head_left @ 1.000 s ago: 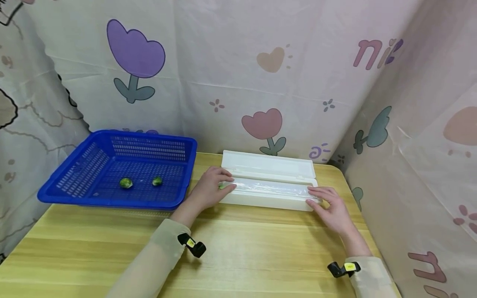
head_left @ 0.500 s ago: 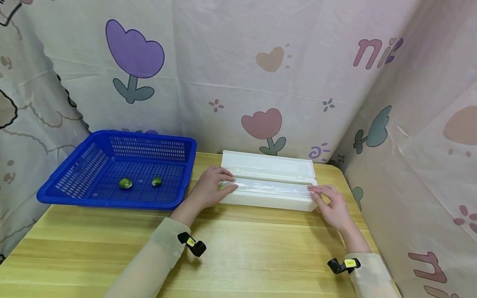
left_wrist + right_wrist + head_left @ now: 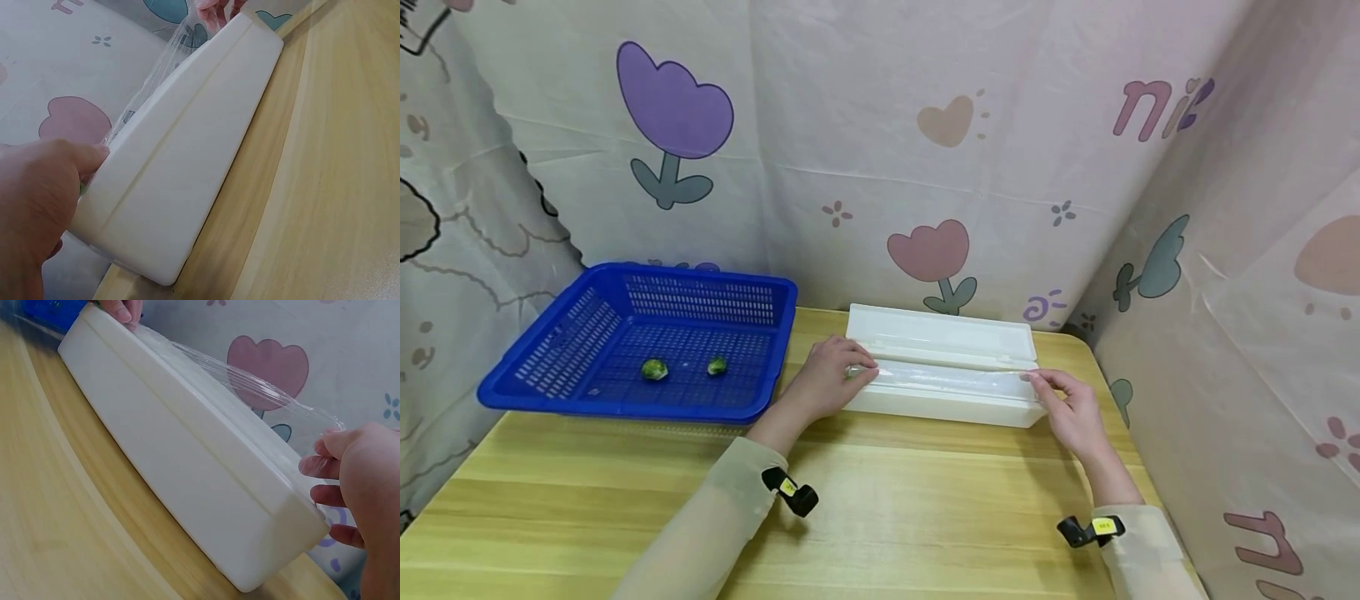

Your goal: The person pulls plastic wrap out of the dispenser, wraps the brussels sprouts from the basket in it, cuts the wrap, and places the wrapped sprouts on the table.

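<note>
A long white cling film box [image 3: 940,403] lies on the table with its lid [image 3: 940,330] tipped back. Clear cling film [image 3: 265,387] stretches along its top between both hands. At the left end, my left hand [image 3: 825,377] pinches the film's edge between thumb and fingers; a bit of green shows beside them. My right hand [image 3: 1075,414] pinches the opposite corner, raised slightly above the box's right end. In the right wrist view the film rises in a gathered strip to the right thumb and forefinger, its other fingers near the box end.
Left of the box stands a blue plastic basket [image 3: 760,411] holding two small green Brussels sprouts, one the left sprout [image 3: 654,369], the other the right sprout [image 3: 717,366]. A patterned cloth [image 3: 820,125] hangs behind the wooden table [image 3: 910,508] and along its sides.
My right hand has gone from touching the box's right end to pinching the film's edge and lifting it a little. The left hand has stayed nearly in place.
</note>
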{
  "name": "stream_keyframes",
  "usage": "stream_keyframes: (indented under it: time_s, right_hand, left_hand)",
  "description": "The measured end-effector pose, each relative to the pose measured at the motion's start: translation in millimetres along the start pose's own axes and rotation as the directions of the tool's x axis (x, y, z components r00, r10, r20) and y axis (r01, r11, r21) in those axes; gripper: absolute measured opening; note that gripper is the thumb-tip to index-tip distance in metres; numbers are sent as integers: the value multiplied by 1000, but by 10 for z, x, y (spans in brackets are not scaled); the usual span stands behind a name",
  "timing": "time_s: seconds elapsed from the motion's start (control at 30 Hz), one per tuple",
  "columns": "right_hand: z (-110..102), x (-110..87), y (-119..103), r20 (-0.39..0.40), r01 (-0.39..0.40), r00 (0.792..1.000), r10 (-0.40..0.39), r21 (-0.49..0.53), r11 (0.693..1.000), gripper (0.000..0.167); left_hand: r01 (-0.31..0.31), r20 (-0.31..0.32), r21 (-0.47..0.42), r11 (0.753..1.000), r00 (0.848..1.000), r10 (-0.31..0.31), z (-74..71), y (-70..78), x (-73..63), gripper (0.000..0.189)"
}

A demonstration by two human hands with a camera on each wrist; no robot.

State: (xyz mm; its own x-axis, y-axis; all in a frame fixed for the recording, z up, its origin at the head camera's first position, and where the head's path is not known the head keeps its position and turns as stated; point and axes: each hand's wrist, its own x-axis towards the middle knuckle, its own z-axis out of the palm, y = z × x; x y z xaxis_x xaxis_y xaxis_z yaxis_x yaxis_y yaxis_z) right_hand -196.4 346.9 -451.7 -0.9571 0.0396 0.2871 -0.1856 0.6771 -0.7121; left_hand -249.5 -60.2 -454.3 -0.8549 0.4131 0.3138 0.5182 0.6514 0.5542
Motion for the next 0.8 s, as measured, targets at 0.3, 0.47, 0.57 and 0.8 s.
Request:
stream_keyframes:
  time_s: [0.3, 0.47, 0.57, 0.8]
  right_hand:
    - [11, 2, 4, -12, -16, 1000, 16, 38, 999, 34]
    - [22, 4, 4, -6, -30, 1000, 31, 44, 999, 34]
    - [19, 1, 12, 3, -38, 999, 38, 44, 998, 34]
    - [27, -1, 18, -2, -19, 1000, 19, 79, 997, 29]
  left_hand:
    - [-1, -26, -11, 1000, 1000, 0, 12, 4, 35, 15]
    - [10, -67, -21, 1000, 998, -11, 9, -5, 38, 14]
    - [13, -77, -42, 999, 997, -17, 6, -4, 35, 14]
    - [27, -73, -98, 995, 997, -35, 15, -13, 22, 11]
